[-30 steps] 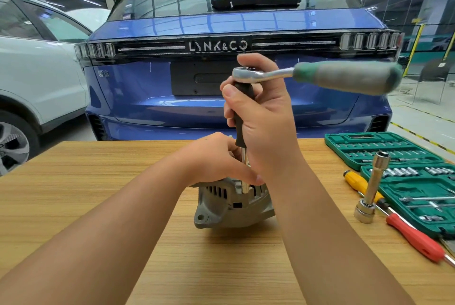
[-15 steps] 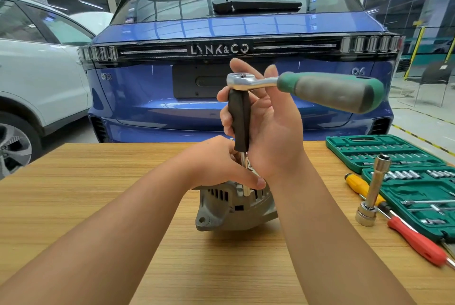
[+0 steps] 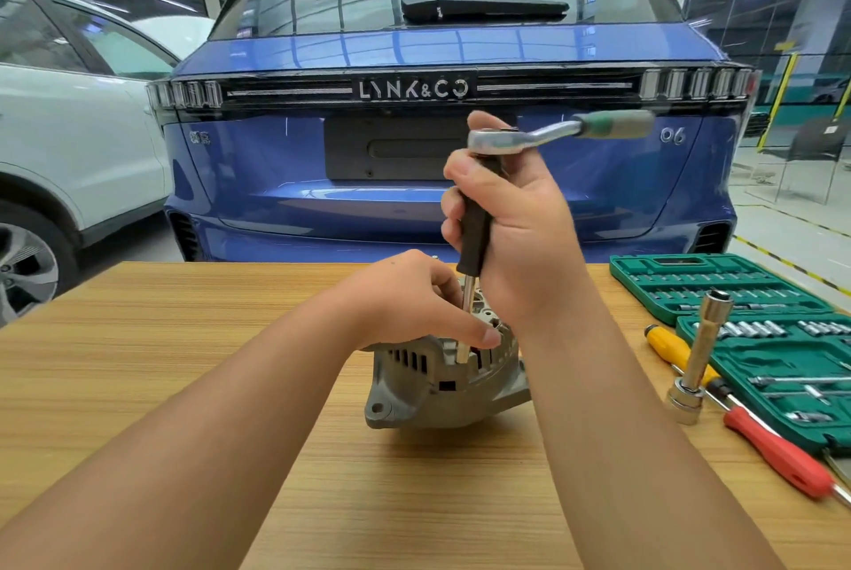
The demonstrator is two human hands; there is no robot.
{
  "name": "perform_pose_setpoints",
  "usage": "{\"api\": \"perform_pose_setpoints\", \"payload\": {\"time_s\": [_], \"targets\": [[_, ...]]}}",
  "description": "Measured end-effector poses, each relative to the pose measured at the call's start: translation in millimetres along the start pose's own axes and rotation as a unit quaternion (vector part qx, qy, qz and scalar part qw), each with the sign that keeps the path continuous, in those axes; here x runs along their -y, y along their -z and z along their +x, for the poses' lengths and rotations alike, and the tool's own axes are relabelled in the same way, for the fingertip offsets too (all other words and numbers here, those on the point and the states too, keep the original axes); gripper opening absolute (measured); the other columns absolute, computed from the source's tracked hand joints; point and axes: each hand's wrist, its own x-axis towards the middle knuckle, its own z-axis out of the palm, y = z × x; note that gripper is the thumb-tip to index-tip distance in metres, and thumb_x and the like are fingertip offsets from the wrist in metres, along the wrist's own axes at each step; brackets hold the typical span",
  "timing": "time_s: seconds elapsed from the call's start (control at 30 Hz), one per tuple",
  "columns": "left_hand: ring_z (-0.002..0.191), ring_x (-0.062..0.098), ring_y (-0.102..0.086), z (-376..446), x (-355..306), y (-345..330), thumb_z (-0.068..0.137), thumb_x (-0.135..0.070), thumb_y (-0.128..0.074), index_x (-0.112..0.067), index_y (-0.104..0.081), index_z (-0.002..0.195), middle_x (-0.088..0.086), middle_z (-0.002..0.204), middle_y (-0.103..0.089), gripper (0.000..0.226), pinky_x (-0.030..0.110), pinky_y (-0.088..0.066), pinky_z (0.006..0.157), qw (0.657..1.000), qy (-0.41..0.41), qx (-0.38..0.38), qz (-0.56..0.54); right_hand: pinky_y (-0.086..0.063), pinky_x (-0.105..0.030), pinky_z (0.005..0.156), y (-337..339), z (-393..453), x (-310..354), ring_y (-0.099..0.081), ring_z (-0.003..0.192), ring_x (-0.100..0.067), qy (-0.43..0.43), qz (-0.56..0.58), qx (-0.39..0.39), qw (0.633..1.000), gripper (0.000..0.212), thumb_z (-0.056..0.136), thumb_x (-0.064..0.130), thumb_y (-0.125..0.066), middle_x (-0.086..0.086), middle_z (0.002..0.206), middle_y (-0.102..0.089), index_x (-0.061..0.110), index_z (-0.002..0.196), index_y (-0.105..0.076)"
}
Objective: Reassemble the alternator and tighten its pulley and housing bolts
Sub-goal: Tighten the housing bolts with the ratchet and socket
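Observation:
A grey alternator (image 3: pixel 442 385) stands on the wooden table (image 3: pixel 184 339). My left hand (image 3: pixel 414 302) lies over its top, fingers curled round the housing rim. My right hand (image 3: pixel 511 228) grips the black upright extension handle (image 3: pixel 474 228), whose steel shaft runs down into the housing. On top of the handle sits a ratchet wrench (image 3: pixel 557 134); its green and grey grip points right and away, blurred.
Two open green socket cases (image 3: pixel 718 279) lie at the table's right edge. A long socket on an adapter (image 3: pixel 700 353) stands upright beside a yellow-handled screwdriver (image 3: pixel 672 344) and a red-handled one (image 3: pixel 778 454). A blue car stands behind the table, a white car at left.
The ratchet's grip has swung away from me toward the far right, and my right hand's fingers have closed round the black handle. The left hand stays on the alternator.

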Motion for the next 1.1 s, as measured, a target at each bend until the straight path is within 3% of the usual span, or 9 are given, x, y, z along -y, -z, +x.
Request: {"api": "perform_pose_setpoints", "payload": {"time_s": [0.13, 0.2, 0.3, 0.4, 0.53, 0.67, 0.87, 1.03, 1.1], "targets": [[0.067, 0.010, -0.063, -1.9, -1.9, 0.9, 0.045, -0.077, -0.075, -0.027, -0.071, 0.082, -0.005, 0.073, -0.069, 0.062, 0.037, -0.051, 0.068, 1.000, 0.000, 0.003, 0.001, -0.047, -0.029, 0.055, -5.7, -3.1, -9.1, -0.051, 0.064, -0.015, 0.118, -0.081, 0.040, 0.989, 0.043, 0.095, 0.007, -0.057, -0.004, 0.086, -0.062, 0.041, 0.120, -0.062], [0.071, 0.013, -0.065, -2.8, -2.2, 0.9, 0.043, -0.077, -0.074, -0.025, -0.071, 0.084, -0.005, 0.075, -0.070, 0.066, 0.039, -0.053, 0.072, 1.000, -0.001, 0.002, 0.008, -0.045, -0.029, 0.054, -6.4, -4.0, -9.1, -0.049, 0.063, -0.015, 0.108, -0.063, 0.067, 0.990, 0.047, 0.095, 0.006, -0.057, -0.005, 0.086, -0.061, 0.047, 0.116, -0.068], [0.085, 0.018, -0.071, -3.5, -2.1, 0.6, 0.044, -0.076, -0.075, -0.027, -0.073, 0.092, -0.004, 0.086, -0.074, 0.069, 0.049, -0.058, 0.087, 1.000, -0.003, 0.003, 0.012, -0.042, -0.030, 0.054, -5.1, -5.5, -7.4, -0.051, 0.063, -0.017, 0.062, 0.021, 0.104, 0.992, 0.039, 0.091, 0.019, -0.052, -0.012, 0.090, -0.058, 0.037, 0.119, -0.070], [0.074, 0.010, -0.068, -1.6, 0.0, -0.8, 0.043, -0.079, -0.075, -0.030, -0.071, 0.088, -0.008, 0.078, -0.071, 0.067, 0.044, -0.059, 0.078, 1.000, 0.004, -0.015, 0.022, -0.038, -0.031, 0.056, -2.4, -4.7, -4.4, -0.051, 0.063, -0.020, 0.022, 0.077, 0.116, 0.990, 0.041, 0.094, 0.028, -0.037, -0.014, 0.092, -0.056, 0.029, 0.122, -0.067], [0.076, 0.010, -0.069, 0.0, 1.2, -1.7, 0.040, -0.081, -0.075, -0.031, -0.071, 0.091, -0.010, 0.080, -0.072, 0.071, 0.045, -0.060, 0.082, 0.999, 0.013, -0.019, 0.027, -0.041, -0.031, 0.056, -4.3, -3.8, -3.0, -0.052, 0.063, -0.019, 0.015, 0.042, 0.092, 0.995, 0.032, 0.093, 0.036, -0.049, -0.013, 0.090, -0.057, 0.029, 0.119, -0.067], [0.088, 0.015, -0.072, -0.8, 0.5, -1.5, 0.041, -0.080, -0.075, -0.031, -0.072, 0.099, -0.008, 0.089, -0.074, 0.076, 0.049, -0.060, 0.089, 0.999, 0.005, -0.014, 0.029, -0.044, -0.023, 0.048, -7.8, 2.8, 0.9, -0.056, 0.053, -0.016, -0.037, -0.006, 0.047, 0.998, 0.037, 0.102, 0.028, -0.048, -0.008, 0.073, -0.063, 0.011, 0.133, -0.060], [0.081, 0.013, -0.071, -1.7, -0.8, -0.5, 0.041, -0.079, -0.074, -0.032, -0.073, 0.095, -0.010, 0.082, -0.073, 0.072, 0.047, -0.061, 0.086, 1.000, 0.001, -0.003, 0.022, -0.044, -0.029, 0.057, -9.0, -5.3, -0.5, -0.055, 0.063, -0.017, -0.017, 0.044, 0.049, 0.998, 0.033, 0.090, 0.033, -0.059, -0.003, 0.084, -0.065, 0.017, 0.119, -0.062], [0.078, 0.006, -0.068, -1.1, -1.4, -1.9, 0.039, -0.078, -0.071, -0.038, -0.070, 0.089, -0.016, 0.077, -0.071, 0.063, 0.035, -0.059, 0.072, 1.000, -0.009, 0.002, 0.017, -0.037, -0.024, 0.052, -15.5, -5.3, -4.6, -0.041, 0.055, -0.012, 0.067, -0.116, -0.105, 0.985, 0.012, 0.087, 0.023, -0.075, 0.007, 0.062, -0.051, 0.016, 0.084, -0.065], [0.073, 0.005, -0.067, -0.5, -0.9, -1.7, 0.039, -0.080, -0.070, -0.038, -0.069, 0.086, -0.016, 0.073, -0.069, 0.063, 0.035, -0.059, 0.070, 1.000, -0.002, 0.000, 0.019, -0.038, -0.025, 0.052, -12.0, -5.3, -4.0, -0.040, 0.057, -0.016, 0.026, -0.118, -0.085, 0.989, 0.014, 0.089, 0.023, -0.074, 0.002, 0.064, -0.048, 0.015, 0.089, -0.064]]}}
